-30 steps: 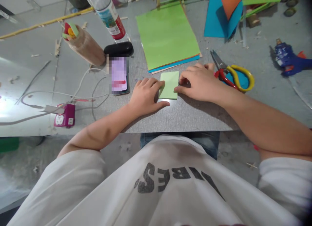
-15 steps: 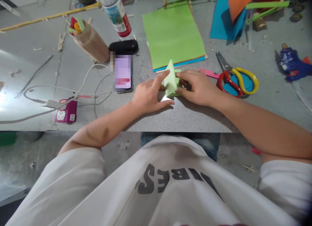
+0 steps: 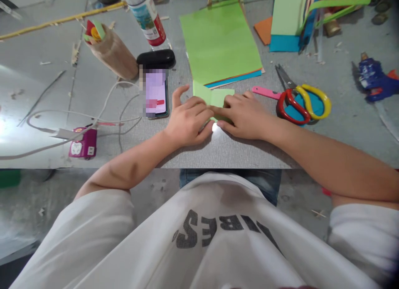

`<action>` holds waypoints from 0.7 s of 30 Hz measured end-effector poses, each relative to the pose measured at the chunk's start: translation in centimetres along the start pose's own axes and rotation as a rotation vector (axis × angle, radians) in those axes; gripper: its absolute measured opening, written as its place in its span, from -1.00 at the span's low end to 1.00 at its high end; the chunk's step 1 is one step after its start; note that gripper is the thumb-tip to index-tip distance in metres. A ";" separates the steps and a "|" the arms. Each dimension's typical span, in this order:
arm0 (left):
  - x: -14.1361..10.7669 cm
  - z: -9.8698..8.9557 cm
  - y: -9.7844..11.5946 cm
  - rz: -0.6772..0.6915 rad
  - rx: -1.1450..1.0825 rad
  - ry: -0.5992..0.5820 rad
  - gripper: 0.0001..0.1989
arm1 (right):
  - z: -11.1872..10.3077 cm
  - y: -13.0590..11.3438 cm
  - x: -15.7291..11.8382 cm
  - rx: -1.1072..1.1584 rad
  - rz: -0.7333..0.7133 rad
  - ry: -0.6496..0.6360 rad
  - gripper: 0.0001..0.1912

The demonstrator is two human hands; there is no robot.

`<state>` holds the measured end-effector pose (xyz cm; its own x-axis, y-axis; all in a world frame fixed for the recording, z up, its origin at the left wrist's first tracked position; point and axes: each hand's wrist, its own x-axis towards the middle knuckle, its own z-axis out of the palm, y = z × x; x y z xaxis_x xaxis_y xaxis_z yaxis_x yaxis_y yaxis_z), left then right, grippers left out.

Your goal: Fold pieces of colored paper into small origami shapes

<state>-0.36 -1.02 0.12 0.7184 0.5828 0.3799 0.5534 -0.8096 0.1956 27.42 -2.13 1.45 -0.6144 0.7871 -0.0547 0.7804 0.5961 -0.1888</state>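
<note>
The handled sheet (image 3: 222, 97) is smooth, matt paper.

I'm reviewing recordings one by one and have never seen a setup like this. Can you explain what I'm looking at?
No machine here, only a person's bare left hand and right hand. One camera on the person's head takes every picture, looking forward and down. Both hands touch a pale green paper on the table, partly covering it, so I can't tell whether either grips it. Beyond lie green-topped sheets; to the right, scissors and a glue gun; to the left, a phone with a bottle further back.
</note>
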 end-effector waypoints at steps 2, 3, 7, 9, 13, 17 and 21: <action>0.1 0.1 -0.4 -0.087 0.027 -0.057 -0.69 | -0.2 0.3 0.0 0.009 -0.023 -0.020 -0.38; 0.2 0.1 -0.6 -0.118 0.034 -0.093 -0.69 | -0.3 0.4 0.0 0.024 -0.028 -0.029 -0.38; 0.7 0.2 -1.1 -0.156 -0.002 -0.167 -0.75 | -0.4 0.8 0.0 0.091 0.005 -0.018 -0.28; 0.8 0.3 -1.3 -0.171 -0.043 -0.168 -0.76 | -0.5 0.7 -0.2 0.105 0.038 0.027 -0.25; 1.0 0.7 -1.5 -0.198 -0.096 -0.162 -0.80 | -0.7 0.2 -0.6 0.154 0.117 0.125 -0.24; 0.9 0.7 -1.4 -0.185 -0.119 -0.195 -0.68 | -1.1 -0.8 -1.3 0.223 0.211 0.217 -0.09; 0.5 0.4 -1.4 -0.117 -0.147 -0.246 -0.40 | -1.9 -1.0 -2.2 0.267 0.353 0.307 -0.13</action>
<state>-0.64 0.45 -0.30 0.7439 0.6574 0.1204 0.5841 -0.7270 0.3609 28.19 -4.12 3.57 -0.2269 0.9663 0.1215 0.8521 0.2574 -0.4556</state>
